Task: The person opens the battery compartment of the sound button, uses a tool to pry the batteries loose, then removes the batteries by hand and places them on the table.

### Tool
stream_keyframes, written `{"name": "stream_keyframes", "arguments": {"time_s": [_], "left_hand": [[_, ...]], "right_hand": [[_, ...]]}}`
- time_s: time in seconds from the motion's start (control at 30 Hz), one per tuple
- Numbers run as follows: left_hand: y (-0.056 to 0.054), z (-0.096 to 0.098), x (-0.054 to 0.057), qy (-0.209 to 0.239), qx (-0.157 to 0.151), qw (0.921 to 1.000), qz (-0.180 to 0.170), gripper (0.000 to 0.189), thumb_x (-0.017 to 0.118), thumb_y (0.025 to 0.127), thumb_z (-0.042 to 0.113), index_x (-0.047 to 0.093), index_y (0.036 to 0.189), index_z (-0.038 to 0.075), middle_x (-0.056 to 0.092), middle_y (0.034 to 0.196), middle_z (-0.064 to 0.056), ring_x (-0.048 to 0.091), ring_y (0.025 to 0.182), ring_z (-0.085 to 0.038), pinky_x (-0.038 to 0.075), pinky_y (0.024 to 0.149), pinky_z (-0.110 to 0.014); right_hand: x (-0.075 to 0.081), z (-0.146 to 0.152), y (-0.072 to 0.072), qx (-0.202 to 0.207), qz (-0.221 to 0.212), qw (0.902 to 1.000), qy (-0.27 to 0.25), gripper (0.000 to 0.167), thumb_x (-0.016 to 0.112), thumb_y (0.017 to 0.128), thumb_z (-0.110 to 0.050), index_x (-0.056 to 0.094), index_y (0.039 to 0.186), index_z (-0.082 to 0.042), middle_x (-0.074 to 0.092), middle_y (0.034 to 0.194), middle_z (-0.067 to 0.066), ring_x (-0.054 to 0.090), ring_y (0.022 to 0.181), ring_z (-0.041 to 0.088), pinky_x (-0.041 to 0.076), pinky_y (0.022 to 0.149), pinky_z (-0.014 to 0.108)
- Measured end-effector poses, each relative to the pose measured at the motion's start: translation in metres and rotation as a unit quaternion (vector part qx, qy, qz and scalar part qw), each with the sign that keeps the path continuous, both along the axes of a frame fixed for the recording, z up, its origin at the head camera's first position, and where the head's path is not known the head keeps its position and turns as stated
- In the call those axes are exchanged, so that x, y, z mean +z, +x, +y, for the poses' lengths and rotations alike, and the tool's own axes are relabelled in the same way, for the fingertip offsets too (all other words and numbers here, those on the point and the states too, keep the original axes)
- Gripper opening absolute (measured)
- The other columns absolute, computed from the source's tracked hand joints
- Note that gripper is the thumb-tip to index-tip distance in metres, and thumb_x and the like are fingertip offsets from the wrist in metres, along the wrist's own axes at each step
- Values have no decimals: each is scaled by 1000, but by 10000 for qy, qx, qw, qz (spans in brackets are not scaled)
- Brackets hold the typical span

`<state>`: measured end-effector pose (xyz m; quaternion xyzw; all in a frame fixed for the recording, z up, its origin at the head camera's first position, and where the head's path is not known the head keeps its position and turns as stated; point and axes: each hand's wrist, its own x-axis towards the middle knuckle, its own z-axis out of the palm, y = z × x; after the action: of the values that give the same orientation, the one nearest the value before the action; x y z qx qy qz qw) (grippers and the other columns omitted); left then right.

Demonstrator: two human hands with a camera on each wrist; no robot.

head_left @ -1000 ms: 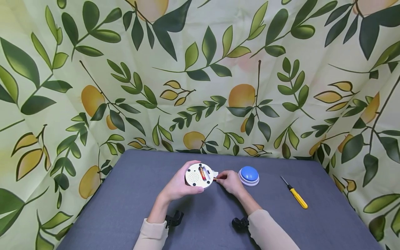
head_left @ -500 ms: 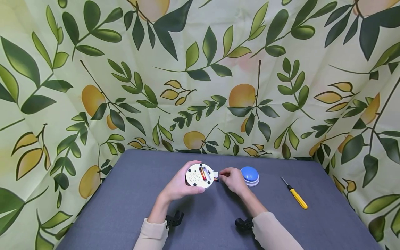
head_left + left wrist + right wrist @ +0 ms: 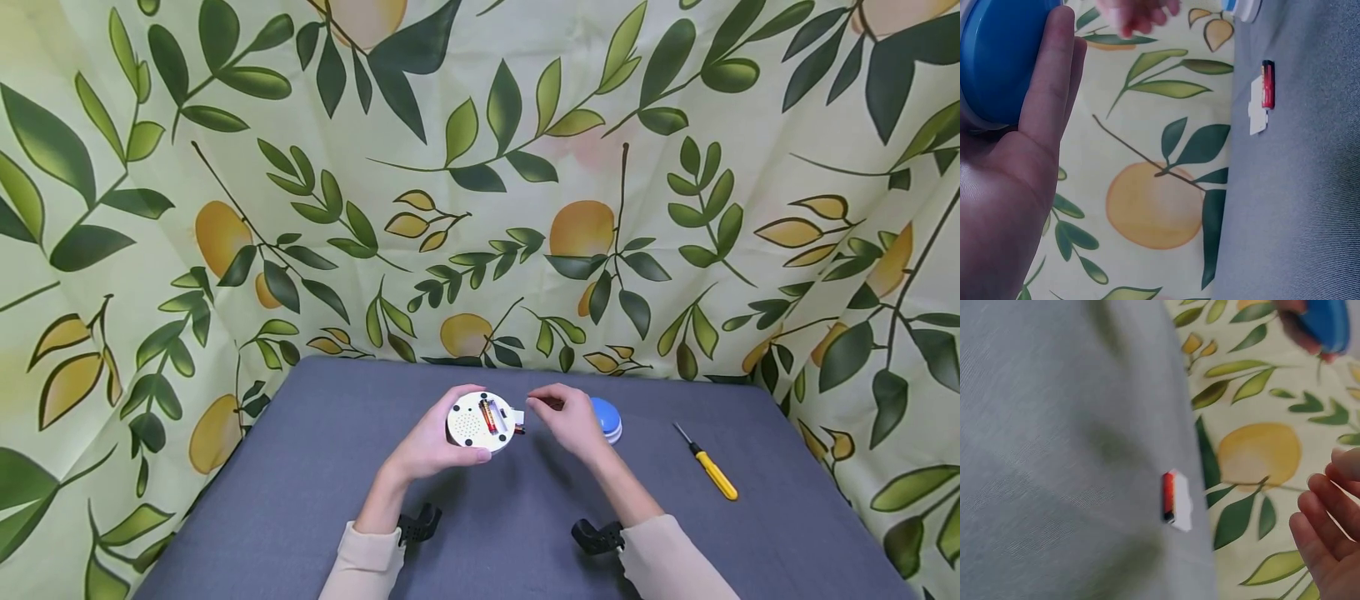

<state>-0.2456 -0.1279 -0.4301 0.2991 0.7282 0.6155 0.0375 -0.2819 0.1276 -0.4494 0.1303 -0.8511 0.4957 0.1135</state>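
The round white plastic device with a blue dome (image 3: 465,427) is held above the grey cloth-covered table (image 3: 307,475), its open battery bay (image 3: 499,416) facing you. Your left hand (image 3: 431,437) grips it, thumb and fingers curled round the rim — hold it steady, so the red-and-gold cylindrical battery (image 3: 488,417) inside stays seated. Your right hand (image 3: 573,423) is near, fingers loosely bent, nothing visible in them. Pinch the loose red-and-black cylindrical battery (image 3: 1268,87) squarely; the flat white plastic cover (image 3: 1258,119) right beside it could drag along. Mind the blue-domed white button (image 3: 607,414) — your hand partly hides it. The yellow-handled screwdriver (image 3: 716,477) is well apart.
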Motion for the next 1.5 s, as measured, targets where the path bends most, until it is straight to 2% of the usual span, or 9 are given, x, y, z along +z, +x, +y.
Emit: {"name": "stream_keyframes", "arguments": {"time_s": [0.23, 0.47, 0.57, 0.73, 1.0, 1.3, 1.5], "left_hand": [[-1, -1, -1, -163, 36, 9999, 25, 82, 87, 76, 12, 44, 146, 9, 56, 127, -11, 55, 107, -25, 48, 88, -30], [-2, 0, -2, -156, -32, 9999, 35, 83, 87, 76, 12, 42, 146, 4, 56, 126, -12, 55, 107, -26, 47, 89, -30], [-2, 0, -2, -155, -51, 9999, 47, 84, 87, 76, 13, 42, 146, 3, 57, 126, -11, 55, 107, -25, 47, 89, -30], [-2, 1, -2, -109, -134, 9998, -13, 86, 87, 76, 12, 40, 147, 1, 56, 127, -11, 56, 107, -25, 49, 88, -30], [0, 4, -1, -34, -260, 9996, -69, 80, 85, 78, 9, 42, 145, 5, 56, 126, -14, 58, 105, -25, 51, 85, -29], [0, 6, -3, 15, -422, 9990, -156, 78, 84, 79, 8, 41, 145, 6, 56, 126, -13, 61, 103, -23, 53, 84, -30], [-1, 5, -4, 5, -478, 9987, -159, 79, 84, 80, 11, 40, 145, 8, 56, 126, -13, 61, 103, -24, 54, 84, -30]], "right_hand": [[23, -1, 10, 273, 130, 9988, -394, 17, 75, 93, -14, 77, 107, -5, 75, 99, 4, 69, 88, 16, 55, 79, 28], [39, -6, 20, 662, 202, 9972, -275, 15, 74, 94, -18, 77, 109, -14, 71, 106, -3, 67, 99, 17, 53, 88, 41], [43, -9, 23, 887, 250, 9955, -204, 16, 74, 95, -18, 76, 110, -15, 70, 109, -2, 65, 102, 17, 53, 90, 42], [47, -16, 27, 1286, 584, 9900, -16, 19, 74, 94, -16, 75, 113, -11, 69, 112, 3, 64, 102, 18, 54, 89, 38], [49, -24, 31, 1591, 738, 9845, 43, 22, 74, 93, -18, 76, 114, -12, 66, 113, -5, 62, 107, 20, 51, 91, 39], [44, -30, 32, 1627, 798, 9831, 265, 18, 76, 91, -17, 77, 109, -14, 62, 111, -8, 62, 104, 14, 52, 88, 38], [45, -30, 33, 1580, 924, 9828, 252, 16, 76, 90, -15, 76, 106, -12, 62, 110, -8, 62, 104, 19, 52, 90, 37]]}}
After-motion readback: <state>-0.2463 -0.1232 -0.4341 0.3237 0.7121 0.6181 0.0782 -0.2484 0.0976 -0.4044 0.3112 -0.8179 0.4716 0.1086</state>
